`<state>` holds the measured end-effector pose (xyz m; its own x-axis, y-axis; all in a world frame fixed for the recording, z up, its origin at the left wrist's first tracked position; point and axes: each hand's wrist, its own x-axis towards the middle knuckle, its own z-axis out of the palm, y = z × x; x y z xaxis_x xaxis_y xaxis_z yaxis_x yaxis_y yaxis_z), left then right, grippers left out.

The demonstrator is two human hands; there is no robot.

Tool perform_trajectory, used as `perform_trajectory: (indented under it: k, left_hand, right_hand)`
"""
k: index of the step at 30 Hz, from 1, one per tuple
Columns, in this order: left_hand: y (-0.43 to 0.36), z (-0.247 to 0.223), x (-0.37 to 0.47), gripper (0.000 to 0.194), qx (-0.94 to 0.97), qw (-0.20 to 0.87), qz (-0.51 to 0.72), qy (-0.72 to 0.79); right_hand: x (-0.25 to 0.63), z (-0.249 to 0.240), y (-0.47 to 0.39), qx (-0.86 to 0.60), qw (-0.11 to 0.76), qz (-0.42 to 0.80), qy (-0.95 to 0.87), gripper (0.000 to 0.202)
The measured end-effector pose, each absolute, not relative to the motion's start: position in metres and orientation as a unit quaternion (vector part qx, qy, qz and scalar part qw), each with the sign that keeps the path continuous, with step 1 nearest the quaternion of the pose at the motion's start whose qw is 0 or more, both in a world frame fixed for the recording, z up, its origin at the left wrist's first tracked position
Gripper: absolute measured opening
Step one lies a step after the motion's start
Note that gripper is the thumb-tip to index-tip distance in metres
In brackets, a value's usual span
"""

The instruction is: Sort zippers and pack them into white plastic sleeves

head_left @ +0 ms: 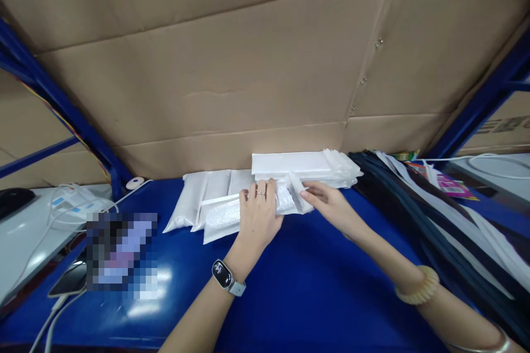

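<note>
A long white padded envelope (223, 216) lies slanted on the blue table, over the ends of other white packets. My left hand (259, 212), with a ring and a wrist band, is closed round its middle. At its right end, my right hand (325, 201) pinches the raised white flap (298, 193); a dark patch shows beside the flap. Behind the hands is a stack of flat white envelopes (290, 163). Filled white packets (190, 198) lie side by side at the left, partly under the held envelope.
Cardboard (232, 83) lines the back between blue metal posts. Dark and white strips (439, 220) lie at the right near a pink packet (451, 185). To the left are a pixelated device (122, 248), white cables (58, 314) and a small white roll (134, 182).
</note>
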<state>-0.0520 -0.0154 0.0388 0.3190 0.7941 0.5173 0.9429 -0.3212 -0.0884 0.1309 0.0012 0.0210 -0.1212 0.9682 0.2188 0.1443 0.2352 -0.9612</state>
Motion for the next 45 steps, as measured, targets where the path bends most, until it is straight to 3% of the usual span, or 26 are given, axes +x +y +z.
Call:
perform_trajectory:
  k: [4, 9, 12, 19, 23, 30, 35, 42, 45]
  left_hand:
    - [-0.016, 0.036, -0.05, 0.067, -0.785, 0.188, -0.21, -0.551]
    - [-0.021, 0.04, -0.045, 0.08, -0.788, 0.153, -0.254, -0.539]
    - [-0.023, 0.056, -0.048, 0.092, -0.793, 0.059, -0.307, -0.523]
    - [-0.008, 0.1, -0.085, 0.045, -0.711, -0.346, -0.405, -0.458]
    - [0.0, 0.093, -0.107, 0.035, -0.662, -0.465, -0.426, -0.405]
    - [0.015, 0.065, -0.127, 0.027, -0.548, -0.51, -0.517, -0.415]
    - [0.024, 0.054, -0.135, 0.014, -0.529, -0.511, -0.526, -0.427]
    - [0.024, 0.06, -0.158, 0.012, -0.547, -0.519, -0.507, -0.417]
    - [0.018, 0.07, -0.167, 0.02, -0.576, -0.551, -0.46, -0.39]
  right_hand:
    - [0.117, 0.027, -0.01, -0.371, 0.423, 0.573, -0.595, 0.046]
    - [0.115, 0.026, -0.01, -0.375, 0.491, 0.518, -0.591, 0.043]
    - [0.122, 0.035, -0.005, -0.375, 0.514, 0.494, -0.593, 0.036]
    - [0.121, 0.074, 0.011, -0.321, 0.463, 0.542, -0.623, 0.028]
    - [0.096, 0.08, 0.025, -0.295, 0.43, 0.544, -0.657, 0.027]
    - [0.056, 0.064, 0.045, -0.261, 0.508, 0.466, -0.676, 0.026]
    - [0.056, 0.057, 0.05, -0.257, 0.451, 0.467, -0.716, 0.019]
    - [0.061, 0.058, 0.043, -0.247, 0.35, 0.377, -0.821, 0.043]
    - [0.051, 0.049, 0.039, -0.244, 0.351, 0.459, -0.779, 0.048]
